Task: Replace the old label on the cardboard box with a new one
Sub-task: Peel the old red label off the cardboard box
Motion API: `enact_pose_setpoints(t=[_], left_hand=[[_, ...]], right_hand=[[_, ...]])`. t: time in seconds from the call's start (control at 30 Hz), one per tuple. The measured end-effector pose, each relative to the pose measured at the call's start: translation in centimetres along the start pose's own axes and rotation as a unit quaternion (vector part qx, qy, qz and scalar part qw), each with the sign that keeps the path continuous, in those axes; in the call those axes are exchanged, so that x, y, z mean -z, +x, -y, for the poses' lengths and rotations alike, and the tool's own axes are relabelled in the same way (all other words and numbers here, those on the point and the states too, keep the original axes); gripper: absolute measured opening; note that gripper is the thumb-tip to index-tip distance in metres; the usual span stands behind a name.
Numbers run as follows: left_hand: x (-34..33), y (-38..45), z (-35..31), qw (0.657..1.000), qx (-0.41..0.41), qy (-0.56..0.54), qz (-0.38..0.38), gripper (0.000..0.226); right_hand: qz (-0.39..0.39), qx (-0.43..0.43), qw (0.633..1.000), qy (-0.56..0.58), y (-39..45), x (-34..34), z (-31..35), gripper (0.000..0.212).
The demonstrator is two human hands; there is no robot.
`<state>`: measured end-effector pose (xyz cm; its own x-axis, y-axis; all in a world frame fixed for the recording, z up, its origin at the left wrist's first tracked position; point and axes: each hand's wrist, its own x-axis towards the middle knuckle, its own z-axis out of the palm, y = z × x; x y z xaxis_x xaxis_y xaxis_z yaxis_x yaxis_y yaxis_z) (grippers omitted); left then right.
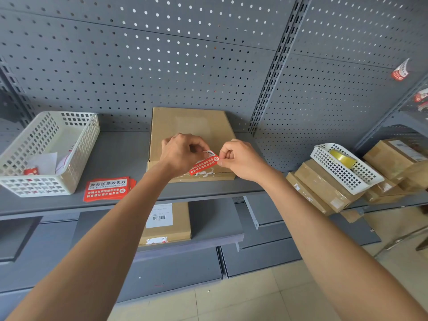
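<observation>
A flat cardboard box lies on the grey shelf, its front edge facing me. White torn remains of a label stick along that front edge. Just above the edge, both hands hold a red label with white print. My left hand pinches its upper left end. My right hand pinches its right end between thumb and forefinger. The label hangs tilted, its lower left part over the box's front face.
A stack of red labels lies on the shelf left of the box. A white basket with paper scraps stands at far left. More boxes and a basket holding a tape roll sit at right. Another labelled box rests on the shelf below.
</observation>
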<state>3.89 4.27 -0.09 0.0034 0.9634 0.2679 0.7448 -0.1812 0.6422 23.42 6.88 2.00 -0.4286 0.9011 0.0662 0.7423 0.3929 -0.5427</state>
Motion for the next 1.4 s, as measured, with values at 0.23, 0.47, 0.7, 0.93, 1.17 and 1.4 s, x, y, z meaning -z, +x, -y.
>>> enact_pose_setpoints(t=[0.23,0.47,0.7,0.93,1.17,1.4], left_hand=[[-0.08,-0.05,0.00,1.000,0.005,-0.010,-0.007,0.014],[-0.19,0.01,-0.03,1.000,0.012,-0.013,-0.006,0.012],[-0.13,0.00,0.02,1.000,0.013,-0.024,-0.004,0.013],[-0.05,-0.02,0.04,0.999,0.016,-0.038,0.001,0.011],[0.12,-0.17,-0.26,0.998,0.022,-0.053,0.006,0.016],[0.35,-0.24,-0.15,0.995,0.032,-0.096,0.016,0.031]], right_hand=[[-0.016,-0.022,0.999,0.042,-0.34,0.15,-0.24,0.030],[-0.029,0.000,0.999,0.026,-0.34,-0.37,-0.09,0.014],[-0.030,-0.003,0.999,0.024,-0.17,-0.33,-0.01,0.012],[-0.024,-0.003,0.999,0.030,-0.42,-0.28,0.09,0.011],[-0.026,-0.004,0.999,0.037,-0.37,-0.30,0.03,0.013],[0.003,-0.007,0.998,0.057,-0.77,0.24,0.12,0.015]])
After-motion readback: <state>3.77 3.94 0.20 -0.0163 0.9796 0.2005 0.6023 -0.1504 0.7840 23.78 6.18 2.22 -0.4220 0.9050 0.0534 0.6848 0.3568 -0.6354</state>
